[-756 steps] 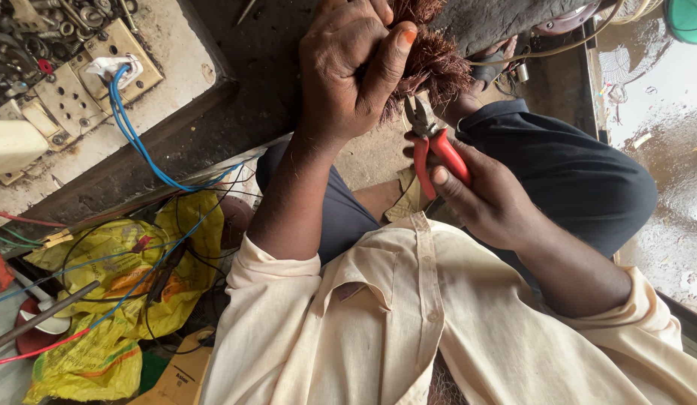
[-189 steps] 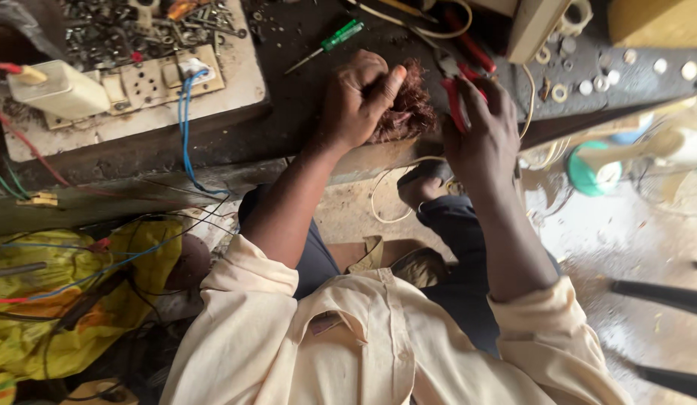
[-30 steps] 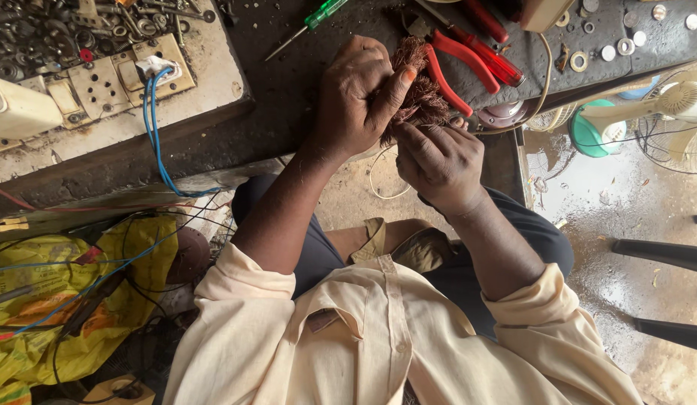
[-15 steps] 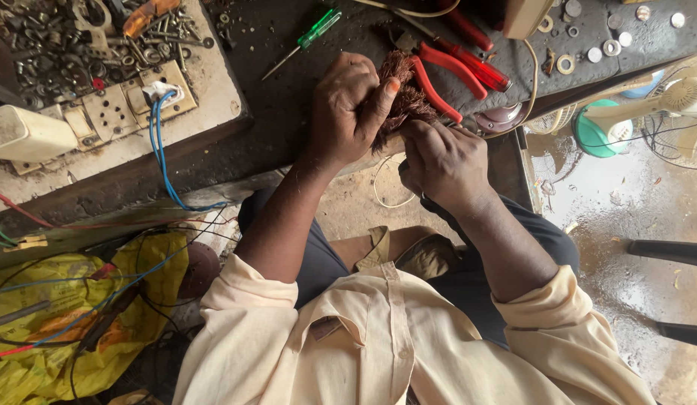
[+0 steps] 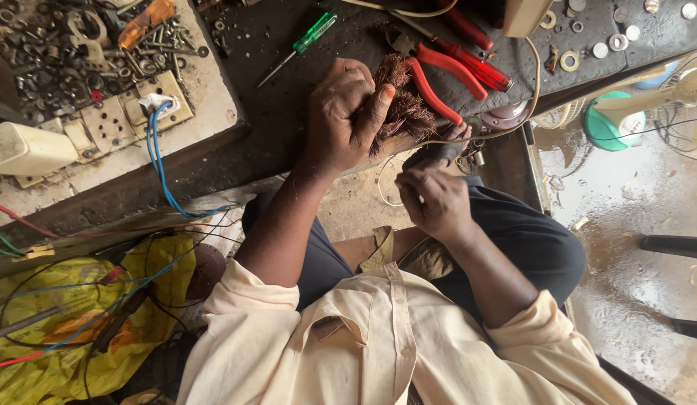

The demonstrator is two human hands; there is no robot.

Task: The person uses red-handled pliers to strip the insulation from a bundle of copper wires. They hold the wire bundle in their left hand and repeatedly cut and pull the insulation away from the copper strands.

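My left hand is closed around a reddish-brown bundle of copper winding wire, holding it at the front edge of the dark workbench. Just below and to the right of the bundle, my right hand has its fingertips pinched together at the bench edge; whatever is between them is hidden. Red-handled pliers lie on the bench touching the bundle's far side, in nobody's grip.
A green screwdriver and a red screwdriver lie on the bench. A socket board with a blue cable and a heap of screws sit at the left. Yellow cloth with tangled wires lies lower left. A small fan stands on the wet floor at the right.
My right hand has drawn down and away from the wire bundle to the bench edge. My left hand keeps hold of the bundle. The pliers stay on the bench.
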